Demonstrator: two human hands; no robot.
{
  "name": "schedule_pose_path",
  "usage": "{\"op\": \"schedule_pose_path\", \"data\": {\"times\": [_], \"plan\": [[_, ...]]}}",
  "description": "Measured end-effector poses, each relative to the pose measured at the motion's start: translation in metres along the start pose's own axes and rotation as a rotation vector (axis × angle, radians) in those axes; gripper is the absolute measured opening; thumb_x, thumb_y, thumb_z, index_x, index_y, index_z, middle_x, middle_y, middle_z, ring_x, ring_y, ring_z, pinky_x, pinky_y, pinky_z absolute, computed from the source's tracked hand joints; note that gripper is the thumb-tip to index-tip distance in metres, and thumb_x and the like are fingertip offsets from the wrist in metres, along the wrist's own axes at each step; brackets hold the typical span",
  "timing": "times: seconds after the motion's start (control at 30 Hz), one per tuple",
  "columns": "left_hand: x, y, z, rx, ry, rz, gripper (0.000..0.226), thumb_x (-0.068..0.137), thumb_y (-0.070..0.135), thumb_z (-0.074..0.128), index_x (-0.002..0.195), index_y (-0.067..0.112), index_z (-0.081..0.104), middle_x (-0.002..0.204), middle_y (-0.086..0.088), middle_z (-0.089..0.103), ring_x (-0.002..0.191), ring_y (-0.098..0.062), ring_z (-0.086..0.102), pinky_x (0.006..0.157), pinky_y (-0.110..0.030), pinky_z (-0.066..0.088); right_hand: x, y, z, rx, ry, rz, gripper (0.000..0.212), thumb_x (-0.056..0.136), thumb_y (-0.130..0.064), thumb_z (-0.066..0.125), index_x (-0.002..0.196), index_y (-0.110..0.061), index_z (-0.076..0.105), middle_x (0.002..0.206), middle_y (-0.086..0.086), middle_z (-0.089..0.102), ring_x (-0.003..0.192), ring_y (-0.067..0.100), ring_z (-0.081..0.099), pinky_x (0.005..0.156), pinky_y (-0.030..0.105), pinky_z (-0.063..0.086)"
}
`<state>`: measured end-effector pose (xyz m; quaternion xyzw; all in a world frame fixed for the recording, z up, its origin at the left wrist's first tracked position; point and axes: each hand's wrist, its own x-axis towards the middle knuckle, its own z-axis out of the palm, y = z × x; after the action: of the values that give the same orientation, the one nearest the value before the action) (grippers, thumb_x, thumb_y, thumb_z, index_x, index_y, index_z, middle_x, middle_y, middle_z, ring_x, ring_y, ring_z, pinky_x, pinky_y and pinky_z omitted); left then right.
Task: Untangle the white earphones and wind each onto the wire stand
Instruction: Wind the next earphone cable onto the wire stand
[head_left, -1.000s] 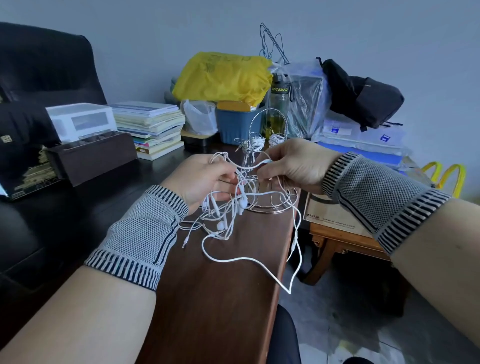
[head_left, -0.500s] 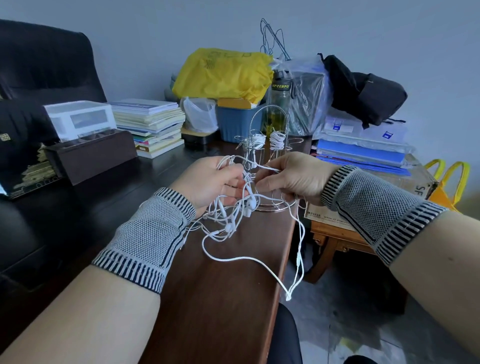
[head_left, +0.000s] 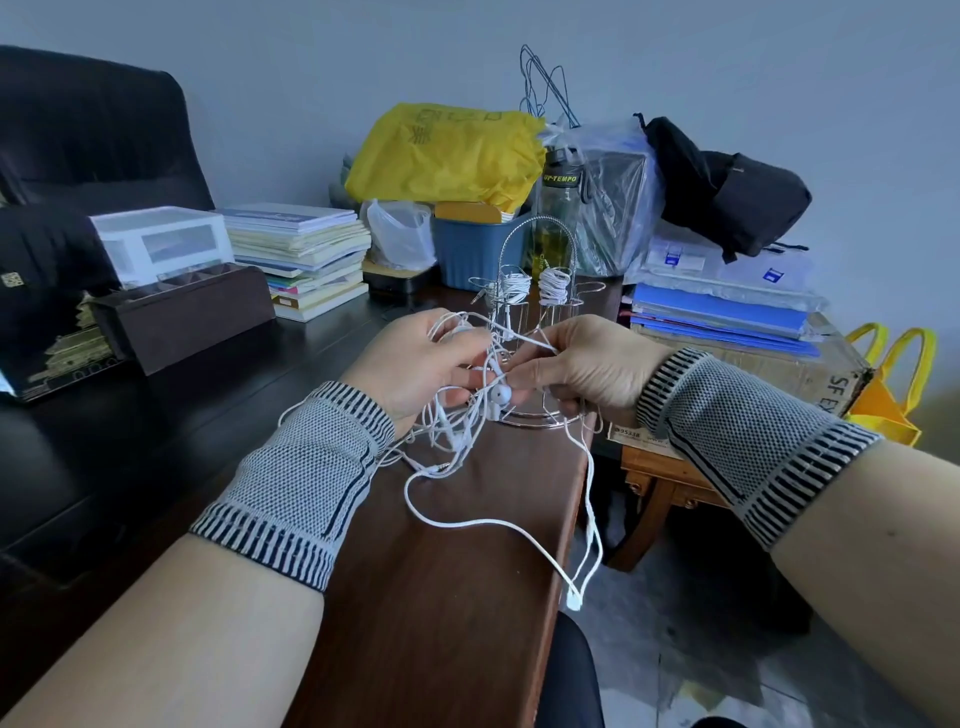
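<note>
Both the left hand (head_left: 415, 364) and right hand (head_left: 587, 364) pinch the tangled white earphones (head_left: 467, 415) between them above the tabletop (head_left: 467, 597), just near of the wire stand (head_left: 535, 291).

Item count, head view.
Hands: 2, left hand (head_left: 415, 364) and right hand (head_left: 587, 364), each with 1 knit wristband. Wire stand (head_left: 540, 291): 1, carrying 2 wound earphone coils (head_left: 553, 285). Earphone tangle (head_left: 467, 410): 1 bundle, number of sets indeterminate. Book stack (head_left: 301, 254): 1. Yellow bag (head_left: 447, 150): 1. Bottle (head_left: 560, 202): 1.
</note>
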<state>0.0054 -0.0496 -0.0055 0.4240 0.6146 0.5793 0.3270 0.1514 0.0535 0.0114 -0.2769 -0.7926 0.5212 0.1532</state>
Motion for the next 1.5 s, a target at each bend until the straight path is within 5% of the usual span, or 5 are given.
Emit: {"op": "schedule_pose_path", "data": {"times": [0.27,0.67,0.83,1.3,1.5], "plan": [[0.0064,-0.0034,-0.0024,0.171,0.170,0.073,0.015,0.080,0.010,0.075,0.080,0.016,0.061,0.077,-0.001,0.067,0.068,-0.011,0.065,0.059,-0.024,0.050,-0.0010,-0.0033,0.0002,-0.087,-0.011,-0.053,0.013,0.076,-0.009,0.078,0.077,-0.007,0.066,0.060,0.006,0.059,0.043,0.011,0.033,0.043,0.022,0.029],[0.0048,-0.0018,0.0024,0.036,0.153,0.036,0.054,0.082,0.008,0.074,0.129,-0.001,0.052,0.085,-0.002,0.071,0.072,-0.010,0.073,0.054,-0.017,0.049,-0.0048,-0.0016,0.0024,-0.063,-0.048,0.034,0.034,0.082,-0.018,0.073,0.100,0.010,0.063,0.039,-0.005,0.034,0.043,0.013,0.023,0.050,0.026,0.023],[0.0012,0.0010,0.0003,-0.038,0.079,0.008,0.015,0.091,-0.003,0.056,0.086,0.011,0.060,0.084,-0.006,0.071,0.069,-0.013,0.072,0.054,-0.018,0.050,-0.0045,-0.0006,-0.0018,0.029,-0.035,0.063,0.014,0.084,-0.014,0.069,0.086,-0.001,0.064,0.070,0.009,0.065,0.041,0.009,0.027,0.045,0.021,0.025],[0.0000,0.0002,0.0036,0.003,0.059,0.031,0.011,0.084,0.002,0.070,0.086,0.012,0.065,0.072,0.001,0.069,0.063,-0.011,0.063,0.050,-0.019,0.042,-0.0029,-0.0023,0.0004,-0.080,-0.057,-0.017,0.028,0.080,-0.027,0.076,0.082,0.000,0.069,0.044,-0.001,0.035,0.040,0.012,0.025,0.042,0.020,0.027],[0.0018,0.0017,-0.0030,0.055,0.141,0.065,0.012,0.062,0.018,0.077,0.072,0.025,0.074,0.083,-0.004,0.073,0.081,-0.023,0.065,0.078,-0.037,0.051,0.0017,0.0006,-0.0020,-0.145,-0.008,0.031,0.035,0.072,-0.028,0.082,0.084,0.000,0.065,0.049,-0.001,0.041,0.043,0.012,0.031,0.040,0.020,0.029]]}}
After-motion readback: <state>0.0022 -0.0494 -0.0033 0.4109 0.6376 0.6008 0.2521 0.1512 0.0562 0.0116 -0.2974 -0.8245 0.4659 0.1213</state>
